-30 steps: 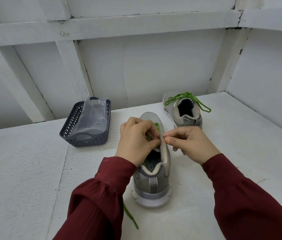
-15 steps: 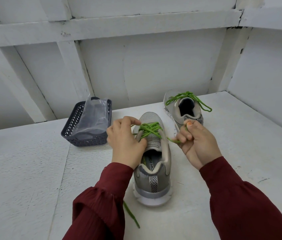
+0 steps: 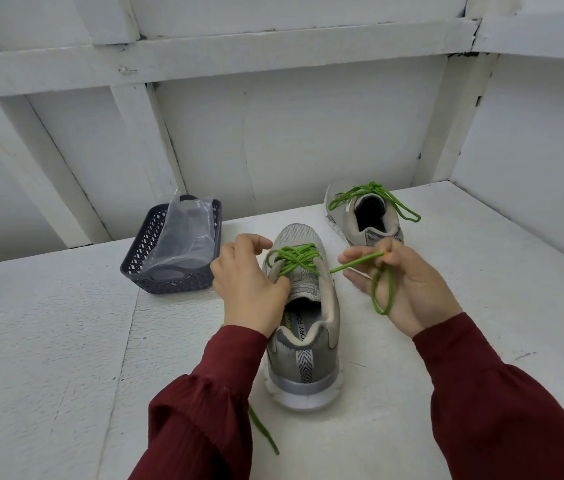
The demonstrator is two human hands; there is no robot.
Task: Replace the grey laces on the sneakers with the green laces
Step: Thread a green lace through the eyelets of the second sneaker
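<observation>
near sneaker (image 3: 303, 327) sitting on table (image 3: 65, 341), heel nearest | left hand (image 3: 245, 282) bracing it, thumb pinning crossings; grip unclear | right hand (image 3: 408, 289) pinching green lace (image 3: 356, 262); holding it taut sideways for tightening

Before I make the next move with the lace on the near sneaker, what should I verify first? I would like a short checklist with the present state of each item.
1. Right hand has a grip on the green lace: ok, pinched near its tip.
2. Left hand steadies the near sneaker: ok; its grip on the lace, cannot tell.
3. Lace crossed over the tongue: ok.
4. Second lace end in hand: not ok, a green end lies on the table by the left sleeve.
5. Far sneaker laced green: ok, tied.
</observation>
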